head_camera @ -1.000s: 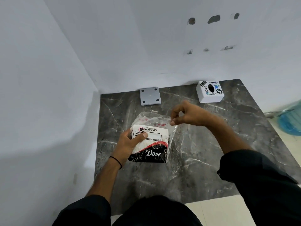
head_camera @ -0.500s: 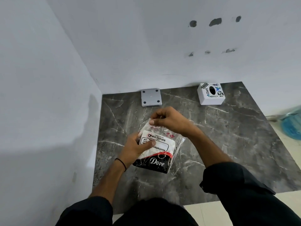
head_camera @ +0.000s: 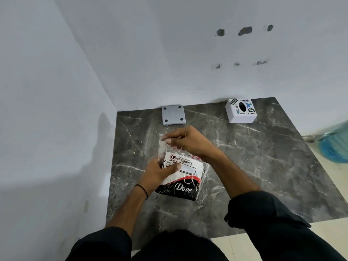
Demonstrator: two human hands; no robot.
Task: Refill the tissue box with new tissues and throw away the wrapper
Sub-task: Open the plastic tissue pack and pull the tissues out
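Observation:
A pack of tissues [head_camera: 183, 178] in a clear plastic wrapper, printed "Big Tissues" and "Dove", is held above the dark marble slab [head_camera: 263, 166]. My left hand [head_camera: 158, 173] grips the pack's left side, thumb across the white label. My right hand [head_camera: 185, 141] pinches the loose top edge of the wrapper [head_camera: 163, 140] at the pack's far end. A white cube tissue box [head_camera: 241, 111] with stickers and an oval slot stands at the slab's far right, apart from both hands. A grey square plate [head_camera: 173, 114] with dark corner dots lies by the wall.
White walls close off the left side and the back, meeting in a corner at the slab's far left. A blue translucent water jug [head_camera: 335, 146] sits on the pale floor at the right edge. My dark sleeves and lap fill the bottom.
My right hand moved left from the wrapper's top right corner to its top left and now pinches the plastic there. The pack tilted slightly and shifted toward me.

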